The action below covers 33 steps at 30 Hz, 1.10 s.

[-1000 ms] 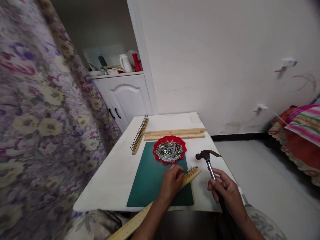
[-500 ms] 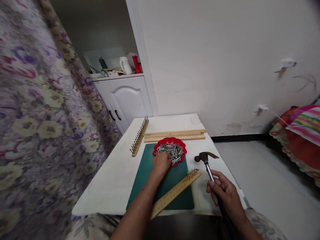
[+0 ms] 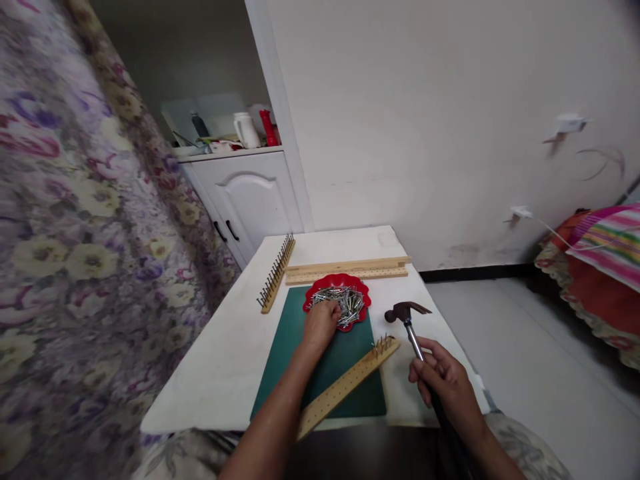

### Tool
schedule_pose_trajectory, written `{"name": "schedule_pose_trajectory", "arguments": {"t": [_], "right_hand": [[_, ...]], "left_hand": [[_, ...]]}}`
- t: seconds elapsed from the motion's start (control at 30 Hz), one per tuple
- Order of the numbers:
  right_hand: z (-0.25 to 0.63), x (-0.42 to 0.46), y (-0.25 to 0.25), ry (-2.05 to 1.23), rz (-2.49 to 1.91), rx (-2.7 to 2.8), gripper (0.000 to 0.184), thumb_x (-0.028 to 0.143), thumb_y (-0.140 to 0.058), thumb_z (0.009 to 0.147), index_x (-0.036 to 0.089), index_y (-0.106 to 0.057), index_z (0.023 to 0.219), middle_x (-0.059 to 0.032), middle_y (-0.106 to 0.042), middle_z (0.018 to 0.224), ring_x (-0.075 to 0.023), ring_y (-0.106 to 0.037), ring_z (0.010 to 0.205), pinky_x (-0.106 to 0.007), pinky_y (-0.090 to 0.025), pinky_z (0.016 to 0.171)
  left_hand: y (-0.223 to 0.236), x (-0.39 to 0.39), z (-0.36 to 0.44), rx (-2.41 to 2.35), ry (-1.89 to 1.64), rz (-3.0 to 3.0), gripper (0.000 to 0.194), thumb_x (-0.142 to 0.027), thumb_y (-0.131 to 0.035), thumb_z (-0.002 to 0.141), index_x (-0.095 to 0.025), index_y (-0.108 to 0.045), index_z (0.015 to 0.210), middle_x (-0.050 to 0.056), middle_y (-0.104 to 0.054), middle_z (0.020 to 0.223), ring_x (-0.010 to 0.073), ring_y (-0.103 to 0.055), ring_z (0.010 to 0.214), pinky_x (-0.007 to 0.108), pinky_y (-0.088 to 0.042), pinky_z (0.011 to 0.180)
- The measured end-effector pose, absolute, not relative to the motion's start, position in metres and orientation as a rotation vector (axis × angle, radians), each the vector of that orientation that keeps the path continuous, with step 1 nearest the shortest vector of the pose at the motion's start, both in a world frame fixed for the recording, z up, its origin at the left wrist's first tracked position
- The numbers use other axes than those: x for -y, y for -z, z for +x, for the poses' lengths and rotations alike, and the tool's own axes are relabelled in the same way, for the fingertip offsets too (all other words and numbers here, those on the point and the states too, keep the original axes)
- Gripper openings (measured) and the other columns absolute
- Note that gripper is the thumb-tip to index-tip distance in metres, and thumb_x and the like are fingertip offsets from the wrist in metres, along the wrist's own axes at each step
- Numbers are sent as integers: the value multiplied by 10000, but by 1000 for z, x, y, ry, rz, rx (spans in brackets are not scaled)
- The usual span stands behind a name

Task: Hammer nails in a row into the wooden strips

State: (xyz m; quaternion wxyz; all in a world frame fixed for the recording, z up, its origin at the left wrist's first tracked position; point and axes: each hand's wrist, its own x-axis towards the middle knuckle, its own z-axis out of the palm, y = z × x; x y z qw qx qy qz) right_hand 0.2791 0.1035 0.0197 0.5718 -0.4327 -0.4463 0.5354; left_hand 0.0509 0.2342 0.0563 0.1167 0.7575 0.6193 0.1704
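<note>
My left hand (image 3: 321,323) is at the near left side of a red scalloped dish (image 3: 369,301), its fingers curled over the heap of nails (image 3: 350,301). What its fingertips hold, if anything, is hidden. In my right hand (image 3: 443,373) is a claw hammer (image 3: 413,333), gripped by its handle with the head raised, off to the right. Between my arms a wooden strip with rows of small holes (image 3: 345,385) lies slantwise across a green mat (image 3: 285,353). Several nails (image 3: 383,344) stand in the strip's far right end.
A wooden strip full of upright nails (image 3: 278,273) lies on the white table (image 3: 215,373) at the left. Two more strips (image 3: 345,270) lie behind the dish. A floral curtain (image 3: 100,267) hangs left; a white cabinet (image 3: 255,200) and a wall stand behind.
The view has shifted slightly. My left hand stays at the dish of nails with its fingers drawn in a little more, and my right hand still holds the hammer in much the same place.
</note>
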Motion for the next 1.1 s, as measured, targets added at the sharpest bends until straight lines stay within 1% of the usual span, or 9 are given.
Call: {"name": "schedule_pose_trajectory", "arguments": {"t": [0.17,0.23,0.3,0.37,0.4,0.5,0.67,0.97,1.1], "right_hand": [[279,-105,-17,-1260,-1013,1047,351,376,-597,840,182,-504,1117,29,-599,619,-52,-399,347,-174,-299,347],[279,-105,-16,-1256,-1009,1046,353,377,-598,839,182,-501,1117,30,-598,617,-53,-399,344,-175,-303,343],[279,-105,-16,-1252,-1006,1053,347,374,-596,841,183,-500,1115,32,-598,615,-53,-401,343,-173,-307,343],[279,-105,-16,-1246,-1005,1062,337,368,-593,846,185,-498,1113,33,-598,615,-52,-403,345,-171,-312,347],[280,-105,-16,-1243,-1005,1066,333,365,-591,849,185,-498,1113,34,-598,615,-52,-404,347,-170,-314,349],[279,-105,-16,-1245,-1007,1075,330,362,-586,853,184,-500,1117,35,-596,614,-53,-406,353,-167,-318,351],[279,-105,-17,-1247,-1007,1075,323,357,-583,855,182,-505,1115,36,-593,616,-46,-400,350,-164,-307,354],[278,-103,-18,-1253,-1024,1070,332,367,-587,846,181,-502,1107,33,-594,616,-50,-397,344,-171,-301,346],[277,-102,-22,-1249,-1036,1065,342,374,-593,838,178,-504,1104,35,-590,610,-49,-388,339,-175,-302,344]], "left_hand": [[-58,-214,49,-1473,-959,2115,123,-186,-499,799,-176,-616,762,25,-639,809,160,-569,775,239,-397,701],[-59,-204,51,-1367,-1051,1977,142,-222,-502,807,-176,-635,822,22,-640,806,152,-569,734,241,-412,694],[-59,-193,55,-1315,-1072,1816,159,-254,-520,800,-169,-638,865,8,-626,725,137,-554,646,234,-414,648],[-55,-182,59,-1280,-1067,1666,157,-275,-548,783,-159,-625,855,-13,-596,640,122,-538,587,218,-404,603],[-52,-176,61,-1260,-1068,1603,154,-283,-561,773,-155,-616,838,-18,-590,629,119,-540,582,211,-400,593],[-37,-162,68,-1221,-1052,1467,162,-306,-580,757,-150,-597,799,-12,-602,650,116,-552,594,198,-392,573],[-13,-151,77,-1306,-1065,1452,160,-295,-594,742,-139,-627,753,-14,-572,610,104,-500,577,188,-360,547],[-8,-154,85,-1348,-1095,1462,168,-309,-580,747,-151,-638,745,-30,-550,577,96,-468,532,188,-341,519],[-6,-155,87,-1353,-1076,1451,184,-330,-568,759,-157,-633,762,-42,-518,525,88,-433,480,184,-317,485]]}}
